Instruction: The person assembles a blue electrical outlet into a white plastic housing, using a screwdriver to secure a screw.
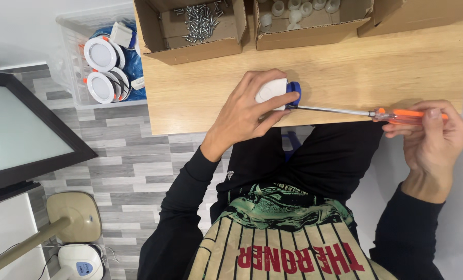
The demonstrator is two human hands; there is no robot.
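My left hand (247, 111) grips a small white plastic part with a blue piece (278, 92) and presses it onto the wooden table (345, 78) near its front edge. My right hand (431, 137) holds a screwdriver by its orange handle (405, 115). The long metal shaft (335, 109) lies level and its tip meets the blue side of the part. Black sleeves cover both of my arms.
At the table's far edge stand open cardboard boxes: one with several screws (200, 21), one with white plastic caps (293, 13), and a third at the right (418, 13). A clear bin (70, 78) with round white lamps stands on the floor at left, beside a dark framed panel (29, 135).
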